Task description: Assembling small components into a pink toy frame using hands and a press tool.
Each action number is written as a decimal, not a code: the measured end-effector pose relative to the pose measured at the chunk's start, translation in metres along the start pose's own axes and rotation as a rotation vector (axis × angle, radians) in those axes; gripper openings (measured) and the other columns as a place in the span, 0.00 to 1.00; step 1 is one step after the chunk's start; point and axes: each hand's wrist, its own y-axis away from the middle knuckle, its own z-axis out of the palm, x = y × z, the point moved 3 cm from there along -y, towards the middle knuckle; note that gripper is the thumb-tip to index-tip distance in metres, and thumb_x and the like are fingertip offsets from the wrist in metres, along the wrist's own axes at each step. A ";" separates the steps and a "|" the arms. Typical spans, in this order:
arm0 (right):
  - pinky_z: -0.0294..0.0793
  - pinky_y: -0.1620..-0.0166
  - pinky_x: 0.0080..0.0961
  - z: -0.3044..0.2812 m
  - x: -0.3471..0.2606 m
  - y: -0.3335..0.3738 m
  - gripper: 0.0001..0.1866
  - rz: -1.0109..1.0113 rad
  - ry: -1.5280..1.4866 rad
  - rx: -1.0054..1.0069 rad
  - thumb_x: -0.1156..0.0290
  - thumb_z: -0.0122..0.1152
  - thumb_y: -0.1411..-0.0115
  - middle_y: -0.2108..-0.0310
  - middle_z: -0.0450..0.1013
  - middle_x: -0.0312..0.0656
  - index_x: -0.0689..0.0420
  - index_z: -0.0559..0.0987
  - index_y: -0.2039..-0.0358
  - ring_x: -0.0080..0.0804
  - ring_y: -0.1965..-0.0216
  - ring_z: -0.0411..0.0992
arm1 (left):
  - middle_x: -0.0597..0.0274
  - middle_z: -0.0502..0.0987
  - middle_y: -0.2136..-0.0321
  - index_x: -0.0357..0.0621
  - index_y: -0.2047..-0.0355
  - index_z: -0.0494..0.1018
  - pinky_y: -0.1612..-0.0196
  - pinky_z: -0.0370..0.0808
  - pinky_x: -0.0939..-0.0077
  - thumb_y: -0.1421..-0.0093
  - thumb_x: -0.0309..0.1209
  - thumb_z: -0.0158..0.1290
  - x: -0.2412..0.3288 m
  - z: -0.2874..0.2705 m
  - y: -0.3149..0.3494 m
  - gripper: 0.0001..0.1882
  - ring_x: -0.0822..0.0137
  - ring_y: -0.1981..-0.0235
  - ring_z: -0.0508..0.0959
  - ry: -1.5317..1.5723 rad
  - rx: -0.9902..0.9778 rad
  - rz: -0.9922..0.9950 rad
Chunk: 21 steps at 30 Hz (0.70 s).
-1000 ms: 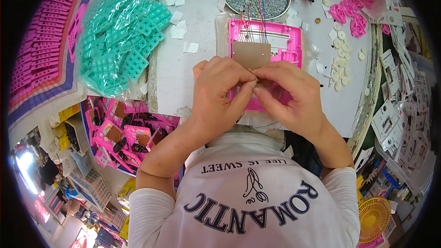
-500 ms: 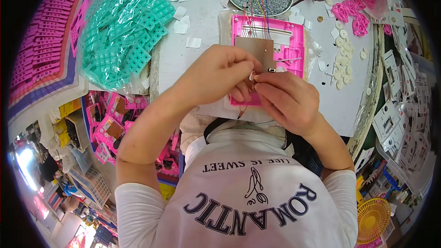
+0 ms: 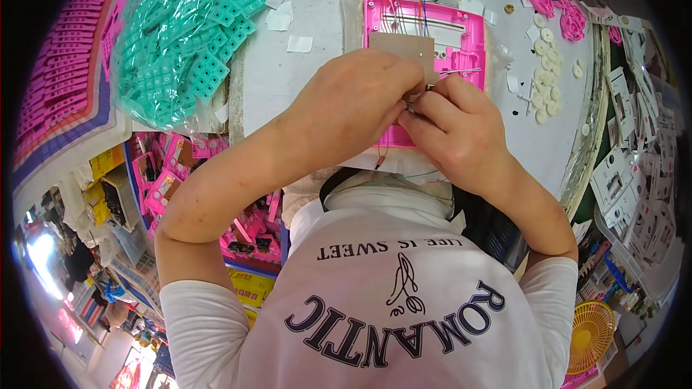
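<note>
Just above frame centre, left hand (image 3: 371, 94) and right hand (image 3: 461, 130) pinch a tiny part (image 3: 409, 106) I can't identify, over the pink case (image 3: 473, 42) by the brown board (image 3: 405, 45).

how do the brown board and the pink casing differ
Colour: the board is brown, the casing bright pink. Size: the board is smaller than the casing. Form: the board is a flat sheet, while the casing has raised walls. Both are partly hidden by the left hand.
</note>
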 end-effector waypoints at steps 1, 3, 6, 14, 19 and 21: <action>0.72 0.64 0.29 0.002 -0.001 0.000 0.13 -0.001 -0.006 -0.004 0.71 0.62 0.59 0.69 0.70 0.35 0.58 0.82 0.70 0.33 0.63 0.70 | 0.56 0.76 0.72 0.40 0.64 0.72 0.65 0.74 0.60 0.49 0.19 0.61 0.000 -0.001 0.001 0.13 0.51 0.68 0.77 0.013 0.004 -0.013; 0.71 0.63 0.29 0.005 -0.003 -0.001 0.13 -0.007 -0.016 -0.010 0.70 0.62 0.58 0.69 0.70 0.35 0.58 0.82 0.70 0.33 0.63 0.70 | 0.56 0.76 0.72 0.41 0.64 0.72 0.65 0.74 0.60 0.49 0.19 0.61 -0.002 -0.003 0.003 0.13 0.51 0.68 0.77 0.010 -0.013 -0.034; 0.69 0.62 0.29 0.007 -0.004 -0.004 0.12 -0.008 -0.025 -0.024 0.70 0.62 0.58 0.69 0.71 0.34 0.58 0.82 0.70 0.33 0.62 0.70 | 0.56 0.76 0.72 0.41 0.64 0.71 0.65 0.74 0.60 0.49 0.19 0.60 -0.003 -0.004 0.005 0.13 0.51 0.68 0.77 0.012 -0.021 -0.037; 0.70 0.62 0.31 0.008 -0.003 -0.005 0.12 -0.012 -0.041 -0.044 0.70 0.62 0.59 0.67 0.73 0.35 0.59 0.82 0.71 0.33 0.62 0.70 | 0.56 0.75 0.73 0.41 0.63 0.71 0.66 0.74 0.61 0.48 0.18 0.60 -0.005 -0.007 0.006 0.13 0.52 0.69 0.78 0.032 -0.052 -0.063; 0.69 0.63 0.31 0.008 -0.001 -0.004 0.13 -0.030 -0.058 -0.017 0.70 0.63 0.59 0.67 0.74 0.35 0.59 0.82 0.70 0.33 0.63 0.70 | 0.55 0.75 0.73 0.40 0.63 0.71 0.66 0.74 0.62 0.48 0.18 0.60 -0.007 -0.007 0.004 0.13 0.54 0.70 0.79 0.065 -0.066 -0.082; 0.69 0.64 0.31 0.008 -0.001 -0.004 0.13 -0.035 -0.065 -0.008 0.71 0.64 0.59 0.67 0.74 0.35 0.59 0.82 0.69 0.33 0.64 0.70 | 0.55 0.75 0.73 0.40 0.63 0.70 0.67 0.74 0.62 0.48 0.18 0.59 -0.006 -0.009 0.003 0.13 0.54 0.71 0.79 0.094 -0.067 -0.085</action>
